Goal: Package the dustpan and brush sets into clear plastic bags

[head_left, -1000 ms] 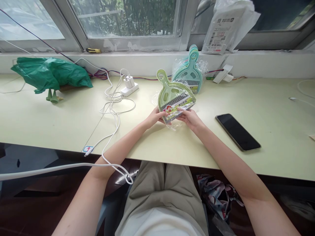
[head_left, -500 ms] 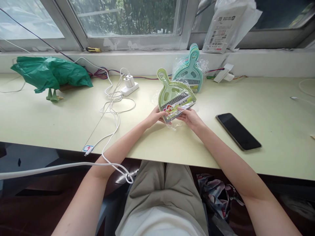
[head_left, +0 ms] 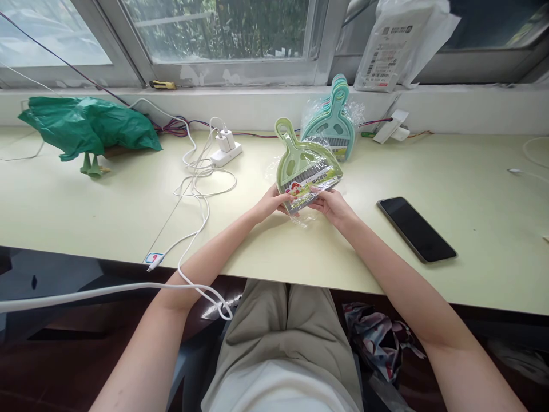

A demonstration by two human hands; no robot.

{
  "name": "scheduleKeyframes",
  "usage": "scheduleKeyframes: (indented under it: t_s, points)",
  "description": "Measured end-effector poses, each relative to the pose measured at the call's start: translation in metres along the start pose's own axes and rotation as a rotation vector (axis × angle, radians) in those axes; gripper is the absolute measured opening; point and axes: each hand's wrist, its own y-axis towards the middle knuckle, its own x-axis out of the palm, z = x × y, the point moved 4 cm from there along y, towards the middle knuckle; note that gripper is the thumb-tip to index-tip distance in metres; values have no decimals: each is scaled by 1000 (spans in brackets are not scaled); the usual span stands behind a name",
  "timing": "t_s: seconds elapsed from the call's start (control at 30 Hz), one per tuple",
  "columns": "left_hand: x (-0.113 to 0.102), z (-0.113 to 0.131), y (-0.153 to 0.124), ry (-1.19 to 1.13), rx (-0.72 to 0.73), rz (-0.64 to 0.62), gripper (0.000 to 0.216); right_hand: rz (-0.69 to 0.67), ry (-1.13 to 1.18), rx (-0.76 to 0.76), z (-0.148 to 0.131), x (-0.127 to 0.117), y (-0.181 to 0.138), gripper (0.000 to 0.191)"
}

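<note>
A green dustpan (head_left: 303, 155) with a small brush lies inside clear plastic wrap, tilted, its looped handle pointing up and left. My left hand (head_left: 273, 203) grips its lower left corner, the thumb on top of the wrap. At the lower edge, my right hand (head_left: 331, 206) pinches the wrapped set with the thumb in front and fingers partly hidden beneath. Just behind it stands a stack of turquoise dustpans (head_left: 331, 129), also in clear wrap, against the wall below the window.
A black phone (head_left: 417, 230) lies to the right. White cables (head_left: 195, 189) run from a power strip (head_left: 226, 154) and cross my left forearm. A green plastic bag (head_left: 90, 129) sits at the far left; a yellow cutter (head_left: 162, 84) and a white package (head_left: 384, 48) rest on the sill.
Almost nothing differs. Both hands keep their hold on the green dustpan, and the view has shifted very slightly.
</note>
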Motion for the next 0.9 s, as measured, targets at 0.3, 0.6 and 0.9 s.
scheduleKeyframes:
  t_s: [0.3,0.6,0.9]
  points:
    - [0,-1,0,-12,-6,7,50,-1,7,6,0,0,0,6]
    - [0,-2,1,-19,-3,-4,51,-17,-31,23,0,-2,0,9]
    - [-6,0,4,-116,-38,37,48,-125,-59,55,-16,-8,2,11]
